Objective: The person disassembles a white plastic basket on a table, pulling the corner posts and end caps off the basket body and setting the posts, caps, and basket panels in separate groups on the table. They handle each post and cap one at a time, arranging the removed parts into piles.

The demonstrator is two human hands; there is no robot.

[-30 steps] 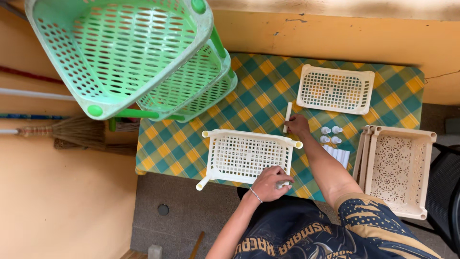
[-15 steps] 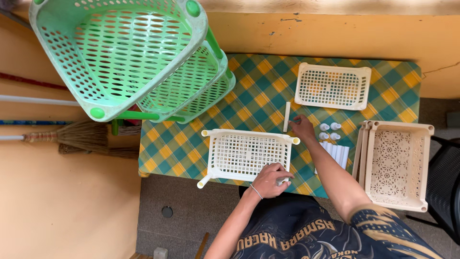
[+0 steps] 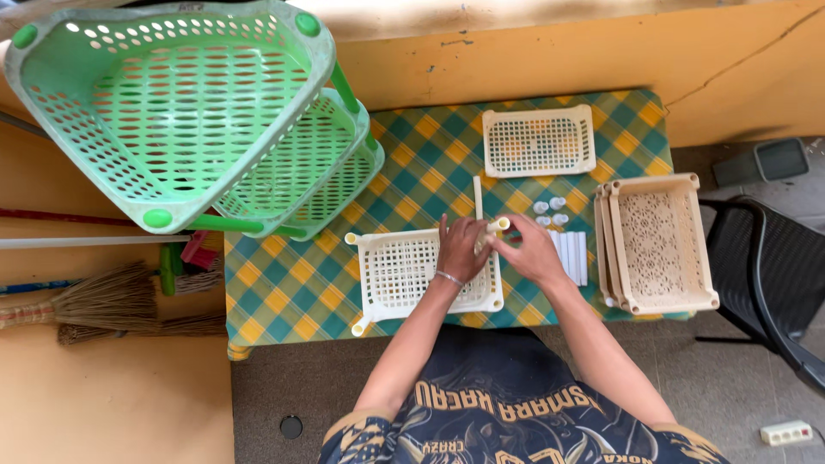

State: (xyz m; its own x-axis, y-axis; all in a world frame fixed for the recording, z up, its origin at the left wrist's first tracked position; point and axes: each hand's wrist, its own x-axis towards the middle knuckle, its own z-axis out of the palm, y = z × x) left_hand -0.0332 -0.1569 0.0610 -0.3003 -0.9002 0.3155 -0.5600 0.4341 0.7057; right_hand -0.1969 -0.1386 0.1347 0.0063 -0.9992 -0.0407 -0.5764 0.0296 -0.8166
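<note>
A white perforated tray (image 3: 404,275) with short posts at its corners lies on the checked tablecloth (image 3: 284,292) in front of me. Both hands meet at its far right corner. My left hand (image 3: 460,249) lies over the tray's right part and grips that corner. My right hand (image 3: 530,252) pinches a short cream tube (image 3: 498,225) standing at the same corner. A loose white tube (image 3: 478,197) lies just beyond the tray. Small white caps (image 3: 548,211) and several more white tubes (image 3: 573,256) sit to the right of my hands.
A second white tray (image 3: 539,141) lies at the table's far side. Stacked cream trays (image 3: 658,244) sit on the right edge. A green tiered rack (image 3: 172,112) stands over the left. Brooms (image 3: 94,301) lie left, a black chair (image 3: 765,275) stands right.
My left hand moved from the tray's near edge to its far right corner. My right hand left the loose tube and now holds a tube at that corner.
</note>
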